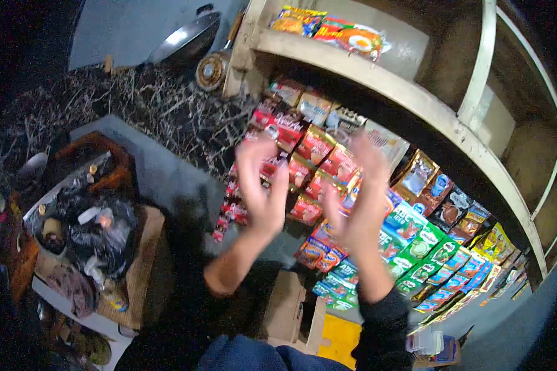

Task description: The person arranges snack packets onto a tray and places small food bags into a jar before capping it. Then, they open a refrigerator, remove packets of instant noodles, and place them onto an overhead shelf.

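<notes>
Both hands are raised in the middle of the head view, apart from each other and somewhat blurred. My left hand (263, 185) has its thumb and fingers spread and holds nothing. To its right, my right hand (359, 198) is also spread, thumb apart from the fingers, with nothing in it. Behind them hang strips of sachets: red ones (315, 145) between and behind the hands, green ones (424, 241) to the right of my right hand. Neither hand is clearly touching the sachets.
A wooden shelf (377, 77) holding noodle packets (353, 38) curves across the upper right. A pan (185, 34) hangs at the upper left. Black plastic bags (105, 232) sit on cardboard at the left. An open cardboard box (284, 309) stands low in the centre.
</notes>
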`<action>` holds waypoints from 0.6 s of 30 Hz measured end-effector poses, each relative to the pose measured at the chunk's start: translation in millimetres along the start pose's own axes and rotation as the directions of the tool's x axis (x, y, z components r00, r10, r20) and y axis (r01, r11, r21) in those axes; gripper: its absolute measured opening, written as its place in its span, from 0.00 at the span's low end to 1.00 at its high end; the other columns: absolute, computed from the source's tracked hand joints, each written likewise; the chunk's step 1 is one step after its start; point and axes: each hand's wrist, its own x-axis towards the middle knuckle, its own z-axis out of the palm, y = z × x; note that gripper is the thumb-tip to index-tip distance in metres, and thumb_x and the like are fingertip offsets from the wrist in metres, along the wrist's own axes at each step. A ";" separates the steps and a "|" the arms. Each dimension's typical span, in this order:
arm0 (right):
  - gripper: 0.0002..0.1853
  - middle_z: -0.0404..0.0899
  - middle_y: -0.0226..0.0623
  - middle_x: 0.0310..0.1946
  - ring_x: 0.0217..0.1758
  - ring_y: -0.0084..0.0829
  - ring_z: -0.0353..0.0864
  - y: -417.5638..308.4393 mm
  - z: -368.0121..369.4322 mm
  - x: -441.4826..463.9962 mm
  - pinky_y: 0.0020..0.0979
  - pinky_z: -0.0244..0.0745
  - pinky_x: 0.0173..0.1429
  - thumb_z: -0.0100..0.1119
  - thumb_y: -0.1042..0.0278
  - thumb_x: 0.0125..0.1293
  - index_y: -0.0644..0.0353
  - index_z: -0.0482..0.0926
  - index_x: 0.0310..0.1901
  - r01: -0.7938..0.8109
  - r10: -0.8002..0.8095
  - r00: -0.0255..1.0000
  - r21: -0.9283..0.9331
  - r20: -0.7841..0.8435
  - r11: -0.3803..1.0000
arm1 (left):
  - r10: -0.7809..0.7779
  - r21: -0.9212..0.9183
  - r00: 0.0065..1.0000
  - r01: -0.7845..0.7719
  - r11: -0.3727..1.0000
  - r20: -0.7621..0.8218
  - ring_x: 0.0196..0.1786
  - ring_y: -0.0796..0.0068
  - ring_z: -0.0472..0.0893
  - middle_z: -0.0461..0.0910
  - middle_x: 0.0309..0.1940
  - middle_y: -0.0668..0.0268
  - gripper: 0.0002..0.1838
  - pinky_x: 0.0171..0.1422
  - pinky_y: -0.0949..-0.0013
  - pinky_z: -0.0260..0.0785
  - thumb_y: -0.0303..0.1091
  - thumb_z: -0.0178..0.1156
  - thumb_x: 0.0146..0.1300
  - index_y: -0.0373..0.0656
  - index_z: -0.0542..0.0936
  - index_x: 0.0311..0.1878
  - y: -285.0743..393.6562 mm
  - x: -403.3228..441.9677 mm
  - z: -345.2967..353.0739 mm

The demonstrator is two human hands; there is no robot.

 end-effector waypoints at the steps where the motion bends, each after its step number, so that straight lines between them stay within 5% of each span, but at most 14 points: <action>1: 0.22 0.66 0.50 0.52 0.55 0.47 0.65 -16.3 -3.4 -56.2 0.41 0.61 0.57 0.60 0.73 0.48 0.61 0.69 0.48 -0.154 0.140 0.971 0.058 0.193 0.986 | -0.125 0.064 0.992 0.123 0.990 0.033 0.53 0.67 0.65 0.63 0.50 0.56 0.19 0.59 0.65 0.56 0.26 0.49 0.57 0.34 0.61 0.51 5.3 -48.5 -14.8; 2: 0.24 0.65 0.49 0.52 0.56 0.45 0.65 -30.5 -1.0 -108.9 0.40 0.60 0.58 0.62 0.70 0.47 0.61 0.69 0.48 -0.323 0.260 0.916 0.180 0.305 0.929 | -0.211 0.175 0.977 0.203 0.963 0.025 0.46 0.68 0.68 0.68 0.44 0.58 0.16 0.53 0.67 0.60 0.23 0.55 0.50 0.35 0.67 0.44 7.3 -96.0 -31.1; 3: 0.26 0.65 0.48 0.53 0.55 0.45 0.65 -45.8 0.4 -150.1 0.39 0.61 0.57 0.64 0.68 0.46 0.61 0.69 0.49 -0.414 0.297 0.852 0.207 0.432 0.886 | -0.190 0.399 0.960 0.096 0.912 0.206 0.46 0.67 0.69 0.69 0.42 0.58 0.16 0.52 0.66 0.60 0.23 0.56 0.50 0.36 0.68 0.43 12.5 -132.2 -54.7; 4: 0.28 0.65 0.47 0.51 0.54 0.44 0.66 -56.5 5.0 -192.3 0.38 0.61 0.57 0.65 0.69 0.46 0.61 0.66 0.51 -0.505 0.304 0.784 0.270 0.542 0.820 | -0.373 0.386 0.898 0.266 0.883 0.235 0.46 0.68 0.69 0.69 0.43 0.60 0.16 0.52 0.66 0.61 0.23 0.56 0.49 0.37 0.68 0.44 12.0 -178.5 -74.8; 6: 0.29 0.66 0.45 0.49 0.53 0.38 0.67 -83.1 14.4 -281.2 0.36 0.64 0.55 0.63 0.72 0.49 0.61 0.63 0.53 -0.829 0.431 0.528 0.332 0.732 0.451 | -0.767 0.367 0.583 0.674 0.641 0.269 0.47 0.70 0.70 0.69 0.43 0.60 0.16 0.52 0.67 0.62 0.25 0.55 0.52 0.37 0.68 0.46 23.9 -255.3 -124.3; 8: 0.28 0.66 0.39 0.49 0.49 0.31 0.70 -120.3 10.7 -342.4 0.31 0.69 0.51 0.60 0.77 0.51 0.63 0.60 0.53 -0.955 0.522 0.274 0.293 0.808 0.048 | -0.919 0.396 0.304 0.834 0.384 0.250 0.47 0.72 0.70 0.69 0.44 0.62 0.16 0.52 0.69 0.63 0.28 0.54 0.55 0.38 0.67 0.48 52.2 -297.1 -172.7; 10: 0.29 0.66 0.37 0.49 0.47 0.31 0.71 -146.2 1.0 -348.9 0.31 0.69 0.50 0.61 0.75 0.51 0.62 0.59 0.54 -0.947 0.448 0.076 0.205 0.891 -0.247 | -0.949 0.449 0.252 0.837 0.312 0.190 0.47 0.73 0.70 0.69 0.44 0.62 0.16 0.52 0.69 0.63 0.29 0.53 0.57 0.39 0.66 0.48 86.0 -314.1 -211.3; 11: 0.27 0.67 0.38 0.48 0.46 0.30 0.71 -156.0 2.6 -365.7 0.31 0.70 0.50 0.60 0.75 0.52 0.61 0.60 0.54 -0.952 0.431 0.128 0.232 0.893 -0.198 | -0.968 0.487 0.192 0.838 0.246 0.159 0.47 0.74 0.70 0.69 0.45 0.63 0.16 0.53 0.69 0.63 0.30 0.53 0.58 0.39 0.65 0.49 101.4 -321.6 -225.2; 15: 0.25 0.67 0.38 0.48 0.46 0.29 0.71 -179.9 22.9 -386.1 0.31 0.70 0.50 0.59 0.74 0.54 0.60 0.61 0.53 -0.952 0.259 0.154 0.213 0.954 -0.218 | -0.973 0.497 0.210 0.857 0.136 -0.096 0.49 0.73 0.70 0.69 0.45 0.63 0.14 0.55 0.68 0.62 0.29 0.49 0.61 0.40 0.64 0.50 141.8 -315.4 -241.3; 17: 0.24 0.68 0.39 0.47 0.47 0.29 0.71 -187.9 40.8 -391.5 0.30 0.69 0.50 0.58 0.74 0.55 0.62 0.61 0.52 -0.954 0.152 0.233 0.256 0.961 -0.155 | -0.892 0.330 0.423 0.874 0.356 -0.157 0.50 0.71 0.70 0.69 0.44 0.63 0.14 0.56 0.68 0.61 0.30 0.50 0.61 0.40 0.64 0.49 151.8 -310.9 -237.9; 18: 0.23 0.69 0.39 0.47 0.47 0.29 0.71 -192.4 51.7 -381.4 0.29 0.69 0.50 0.57 0.74 0.55 0.62 0.62 0.52 -0.956 0.097 0.256 0.267 0.962 -0.118 | -0.883 0.347 0.422 0.875 0.337 -0.205 0.50 0.71 0.70 0.69 0.44 0.63 0.14 0.56 0.68 0.61 0.30 0.50 0.61 0.40 0.64 0.49 162.7 -298.9 -235.1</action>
